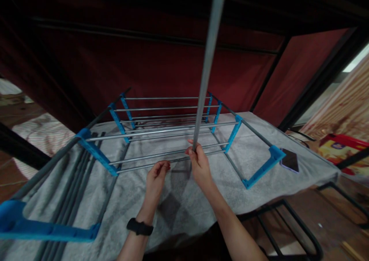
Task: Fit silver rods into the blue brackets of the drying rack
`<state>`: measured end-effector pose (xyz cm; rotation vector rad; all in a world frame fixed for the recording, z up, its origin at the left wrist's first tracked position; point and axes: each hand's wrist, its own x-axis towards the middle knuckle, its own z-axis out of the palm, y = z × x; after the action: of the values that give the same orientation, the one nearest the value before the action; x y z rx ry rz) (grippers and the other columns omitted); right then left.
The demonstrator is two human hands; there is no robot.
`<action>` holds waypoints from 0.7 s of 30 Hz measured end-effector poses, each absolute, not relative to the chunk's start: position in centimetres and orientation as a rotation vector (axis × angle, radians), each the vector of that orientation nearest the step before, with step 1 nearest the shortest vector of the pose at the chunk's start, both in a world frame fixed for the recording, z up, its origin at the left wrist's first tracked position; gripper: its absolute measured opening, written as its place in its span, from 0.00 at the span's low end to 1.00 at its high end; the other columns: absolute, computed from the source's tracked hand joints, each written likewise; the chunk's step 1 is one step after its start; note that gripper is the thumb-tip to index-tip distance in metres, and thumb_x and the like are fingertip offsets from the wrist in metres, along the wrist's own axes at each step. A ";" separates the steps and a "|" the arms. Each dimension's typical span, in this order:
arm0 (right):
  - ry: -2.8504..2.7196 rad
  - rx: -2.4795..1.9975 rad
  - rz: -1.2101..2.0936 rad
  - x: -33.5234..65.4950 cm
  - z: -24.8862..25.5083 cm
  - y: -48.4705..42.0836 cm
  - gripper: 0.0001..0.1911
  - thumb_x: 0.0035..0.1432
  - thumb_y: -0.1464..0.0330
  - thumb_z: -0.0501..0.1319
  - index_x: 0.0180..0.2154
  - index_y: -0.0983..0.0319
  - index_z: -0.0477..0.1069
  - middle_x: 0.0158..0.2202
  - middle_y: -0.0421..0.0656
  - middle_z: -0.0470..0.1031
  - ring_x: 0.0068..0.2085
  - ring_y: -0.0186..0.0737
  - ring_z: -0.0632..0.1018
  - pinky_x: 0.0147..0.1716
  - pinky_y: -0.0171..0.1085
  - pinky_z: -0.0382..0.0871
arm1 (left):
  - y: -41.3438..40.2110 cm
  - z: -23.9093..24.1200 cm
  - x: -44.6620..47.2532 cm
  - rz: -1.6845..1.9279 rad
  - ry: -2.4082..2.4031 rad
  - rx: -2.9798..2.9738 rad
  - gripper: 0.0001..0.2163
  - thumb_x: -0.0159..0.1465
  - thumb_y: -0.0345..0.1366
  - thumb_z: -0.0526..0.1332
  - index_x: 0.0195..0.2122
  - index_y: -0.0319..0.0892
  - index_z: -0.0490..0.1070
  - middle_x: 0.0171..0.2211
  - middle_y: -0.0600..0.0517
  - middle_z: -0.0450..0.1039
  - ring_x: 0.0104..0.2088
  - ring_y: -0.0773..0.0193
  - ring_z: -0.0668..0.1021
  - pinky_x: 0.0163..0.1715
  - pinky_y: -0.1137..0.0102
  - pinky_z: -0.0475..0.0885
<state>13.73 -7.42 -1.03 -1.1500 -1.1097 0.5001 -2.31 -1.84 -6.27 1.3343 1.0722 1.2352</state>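
A rack [173,130] of grey metal rods and blue plastic connectors lies on a grey cloth-covered table [259,165]. My right hand [198,167] is closed on the lower end of a long grey rod [206,68], which stands upright and runs up out of view. My left hand [155,178], with a black band on its wrist, hovers just left of it, fingers loosely curled and holding nothing, close to the nearest crossbar of the rack.
Several loose grey rods [72,192] lie at the table's left beside a blue side piece [43,230]. A phone [290,160] rests near the right edge. A dark red fabric wall stands behind. A black metal frame [291,226] is on the floor to the right.
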 end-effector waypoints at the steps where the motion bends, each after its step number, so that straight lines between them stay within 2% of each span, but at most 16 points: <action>1: -1.124 -1.168 0.477 14.2 -1.2 -7.4 0.17 0.70 0.58 0.56 0.56 0.54 0.70 0.41 0.41 0.78 0.44 0.43 0.79 0.50 0.41 0.70 | -1.8 -6.3 -2.4 1.237 1.070 1.327 0.17 0.58 0.53 0.69 0.33 0.43 0.78 0.33 0.49 0.79 0.36 0.58 0.78 0.43 0.65 0.73; 5: -1.217 -1.237 0.381 15.7 -2.6 -7.3 0.16 0.70 0.61 0.54 0.54 0.56 0.71 0.46 0.46 0.78 0.47 0.45 0.78 0.53 0.45 0.70 | -1.9 -6.3 -2.3 1.224 1.059 1.317 0.16 0.57 0.51 0.70 0.35 0.43 0.79 0.32 0.50 0.78 0.36 0.59 0.79 0.42 0.65 0.73; 11: -1.353 -1.307 0.254 16.9 -3.5 -7.7 0.14 0.72 0.64 0.50 0.53 0.57 0.70 0.46 0.48 0.77 0.49 0.48 0.78 0.53 0.47 0.72 | -1.9 -6.5 -1.7 1.196 1.023 1.285 0.16 0.56 0.49 0.72 0.37 0.43 0.78 0.33 0.50 0.79 0.36 0.60 0.79 0.42 0.66 0.74; 15: -1.576 -1.363 0.116 17.4 -2.9 -8.1 0.18 0.73 0.69 0.47 0.57 0.57 0.69 0.49 0.50 0.76 0.52 0.48 0.76 0.55 0.47 0.71 | -1.9 -6.5 -1.3 1.166 1.011 1.276 0.16 0.55 0.49 0.72 0.37 0.42 0.78 0.32 0.50 0.78 0.34 0.61 0.79 0.41 0.66 0.74; 21: -1.831 -1.653 -0.159 18.7 -4.3 -8.4 0.24 0.68 0.78 0.47 0.60 0.61 0.69 0.52 0.52 0.76 0.53 0.50 0.74 0.56 0.49 0.68 | -2.3 -6.1 -0.9 1.148 1.012 1.260 0.18 0.53 0.49 0.73 0.38 0.42 0.77 0.33 0.51 0.79 0.35 0.60 0.80 0.41 0.66 0.74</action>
<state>18.70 -8.38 -4.32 -1.6527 -1.8308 -0.1589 -0.86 -2.33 -6.09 1.2600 1.0120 1.1479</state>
